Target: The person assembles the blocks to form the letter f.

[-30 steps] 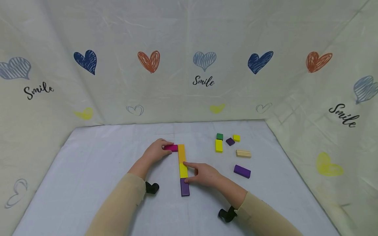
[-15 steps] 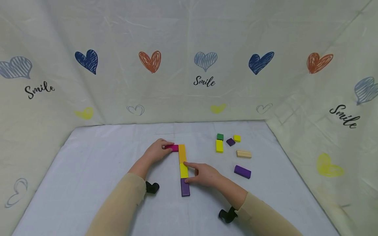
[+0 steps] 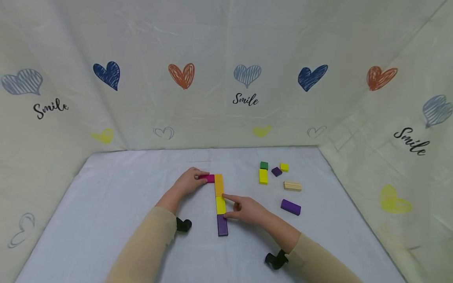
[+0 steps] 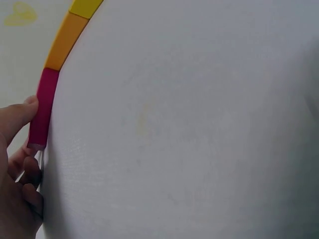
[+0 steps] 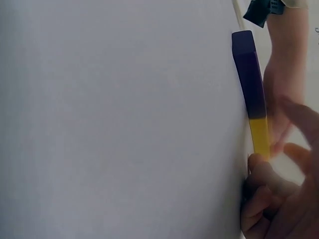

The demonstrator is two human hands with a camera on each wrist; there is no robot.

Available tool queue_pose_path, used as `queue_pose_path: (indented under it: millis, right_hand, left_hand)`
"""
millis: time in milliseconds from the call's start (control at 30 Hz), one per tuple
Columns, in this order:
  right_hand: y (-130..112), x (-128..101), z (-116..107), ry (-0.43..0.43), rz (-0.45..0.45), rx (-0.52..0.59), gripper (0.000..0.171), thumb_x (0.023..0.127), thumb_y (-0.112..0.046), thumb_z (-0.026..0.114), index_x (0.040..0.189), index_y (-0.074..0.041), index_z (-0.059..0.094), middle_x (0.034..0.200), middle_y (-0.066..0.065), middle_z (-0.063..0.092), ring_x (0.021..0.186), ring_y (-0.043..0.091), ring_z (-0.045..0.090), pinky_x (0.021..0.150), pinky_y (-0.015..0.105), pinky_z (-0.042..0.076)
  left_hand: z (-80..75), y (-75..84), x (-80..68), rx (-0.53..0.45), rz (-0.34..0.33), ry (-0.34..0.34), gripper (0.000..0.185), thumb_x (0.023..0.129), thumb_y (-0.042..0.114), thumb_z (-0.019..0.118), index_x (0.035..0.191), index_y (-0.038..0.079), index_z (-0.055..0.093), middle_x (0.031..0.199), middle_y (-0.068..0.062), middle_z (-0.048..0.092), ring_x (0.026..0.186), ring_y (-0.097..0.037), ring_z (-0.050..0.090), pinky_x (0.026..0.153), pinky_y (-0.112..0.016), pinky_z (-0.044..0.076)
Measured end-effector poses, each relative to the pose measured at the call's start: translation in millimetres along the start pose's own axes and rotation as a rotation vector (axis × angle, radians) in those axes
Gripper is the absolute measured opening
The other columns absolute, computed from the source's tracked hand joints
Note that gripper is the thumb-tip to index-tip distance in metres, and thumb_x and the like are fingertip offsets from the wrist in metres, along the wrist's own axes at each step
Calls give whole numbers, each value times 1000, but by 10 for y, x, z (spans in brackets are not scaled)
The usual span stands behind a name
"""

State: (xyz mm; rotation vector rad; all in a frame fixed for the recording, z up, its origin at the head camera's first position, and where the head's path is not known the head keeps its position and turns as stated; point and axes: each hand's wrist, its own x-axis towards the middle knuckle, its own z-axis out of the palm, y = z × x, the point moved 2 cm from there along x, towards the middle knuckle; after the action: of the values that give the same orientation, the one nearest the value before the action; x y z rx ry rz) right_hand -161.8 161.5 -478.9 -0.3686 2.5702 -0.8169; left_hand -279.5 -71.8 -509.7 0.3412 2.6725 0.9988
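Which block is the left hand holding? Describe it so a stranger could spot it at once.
On the white table, three blocks lie end to end in a line running away from the person. At its far end, the pink block juts left from the orange block, pinched by the left hand. It is the only pink piece.

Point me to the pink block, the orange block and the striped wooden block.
pink block [image 3: 207, 178], head view, middle of its top face
orange block [image 3: 218, 184], head view, middle of its top face
striped wooden block [image 3: 292, 186], head view, middle of its grooved top
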Motion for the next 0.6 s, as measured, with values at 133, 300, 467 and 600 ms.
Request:
queue_pose_path:
  millis: [133, 300, 467, 600]
  right_hand:
    - [20, -21, -5, 13, -21, 35, 68, 86, -44, 75, 147, -33, 49, 83, -4, 58, 76, 15, 53, 63, 26, 46]
    - [78, -48, -76, 63, -36, 50, 59, 88, -41, 74, 143, -32, 55, 90, -8, 60, 81, 14, 55, 67, 27, 50]
    - [183, -134, -237, 145, -22, 51, 53, 88, -37, 75, 138, -29, 60, 97, -9, 62, 85, 14, 55, 69, 28, 51]
    - [363, -251, -381, 207, 7, 45, 49, 86, -33, 78, 133, -27, 65, 101, -8, 63, 86, 14, 54, 67, 28, 50]
  left_hand:
    - [14, -9, -2, 3, -2, 1, 35, 96, 33, 66, 130, 28, 67, 125, -7, 56, 113, -27, 52, 101, -47, 44]
    - [19, 2, -13, -6, -15, -1, 35, 96, 33, 67, 131, 29, 67, 125, -6, 56, 113, -27, 52, 102, -46, 44]
    - [6, 19, -24, -8, -23, 10, 35, 96, 33, 67, 130, 29, 67, 124, -6, 56, 113, -27, 52, 103, -46, 43]
    - [10, 13, -12, -11, -22, 11, 35, 96, 32, 67, 130, 29, 67, 124, -6, 56, 114, -26, 52, 103, -45, 43]
